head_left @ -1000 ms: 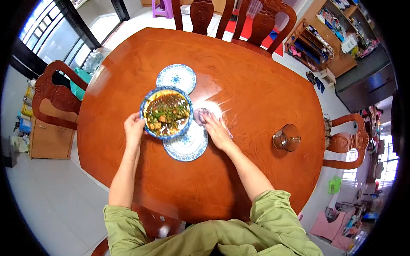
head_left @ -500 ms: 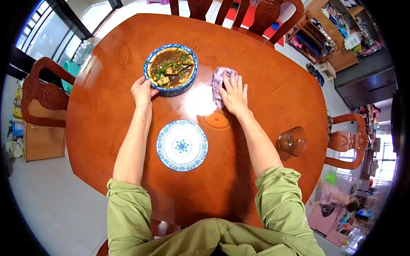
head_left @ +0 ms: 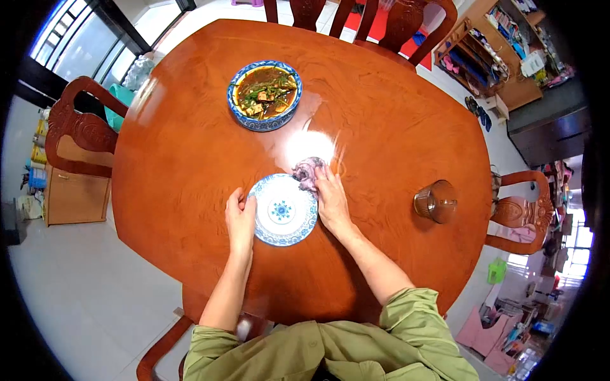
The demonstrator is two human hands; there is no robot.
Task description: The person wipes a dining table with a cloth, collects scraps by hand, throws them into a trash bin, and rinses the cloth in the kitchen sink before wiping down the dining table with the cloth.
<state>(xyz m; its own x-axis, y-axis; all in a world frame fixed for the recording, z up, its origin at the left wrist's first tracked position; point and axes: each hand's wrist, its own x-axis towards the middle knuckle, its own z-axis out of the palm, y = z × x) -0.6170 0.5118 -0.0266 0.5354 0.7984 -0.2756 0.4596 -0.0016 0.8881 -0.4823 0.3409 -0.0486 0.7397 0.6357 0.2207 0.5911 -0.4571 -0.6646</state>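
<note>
A white plate with blue patterning [head_left: 281, 213] sits on the table in front of me. My left hand [head_left: 241, 222] is at its left rim, fingers curled and thumb against the edge. Bunched in my right hand [head_left: 332, 202] is a purple-and-white cloth [head_left: 309, 171], which touches or overhangs the plate's upper right rim. Farther off stands a blue-and-white bowl [head_left: 264, 122] of tofu and greens in brown broth, with neither hand on it.
The wooden table [head_left: 171, 184] shines under a bright reflection. A clear brown glass mug [head_left: 434, 202] stands to the right. Carved wooden chairs [head_left: 79, 136] surround the table, and shelves [head_left: 483, 57] line the far right.
My left hand has let go of the bowl and come down to the plate's left rim. My right hand has drawn the cloth toward me, gathering it up beside the plate.
</note>
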